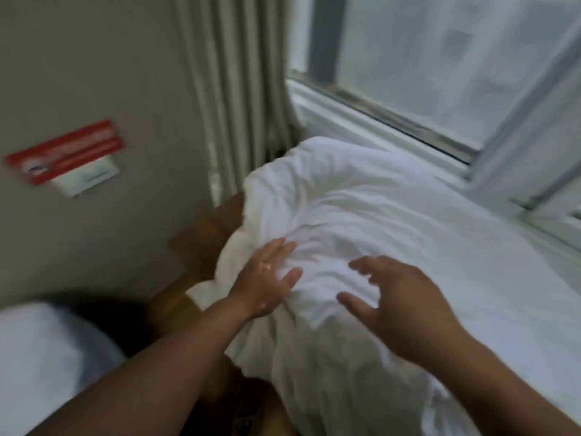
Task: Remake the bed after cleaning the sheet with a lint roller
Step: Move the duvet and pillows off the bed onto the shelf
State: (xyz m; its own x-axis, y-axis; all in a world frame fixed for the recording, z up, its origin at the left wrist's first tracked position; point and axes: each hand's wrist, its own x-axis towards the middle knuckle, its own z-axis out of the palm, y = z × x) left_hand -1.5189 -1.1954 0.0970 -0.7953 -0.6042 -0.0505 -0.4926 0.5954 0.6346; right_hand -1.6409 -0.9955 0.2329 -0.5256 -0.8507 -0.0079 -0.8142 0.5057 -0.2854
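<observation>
Left hand (267, 278): lies flat, palm down, fingers spread, on the near left edge of the bunched white bedding; there is a ring on one finger.
Right hand (399, 297): held wide with fingers splayed and slightly curled, just above or touching the same bedding; motion blur hides whether the fingertips make contact.
Grip: neither of the hands closes around anything.
White bedding (361, 221): a crumpled, puffy heap directly under both hands, running away from them toward the window; whether it is a duvet or a pillow I cannot tell.
Bed (518, 309): its white surface stretches out to the right of the right hand.
Window (440, 73): beyond the bedding, far side from the hands, with a sheer curtain over the glass.
Pleated curtain (239, 89): hangs ahead of the left hand, between wall and window.
Red-and-white label (67, 155): on the wall, well off to the left of the left hand.
Brown wood (201, 234): shows just left of the left hand, under the bedding's edge.
</observation>
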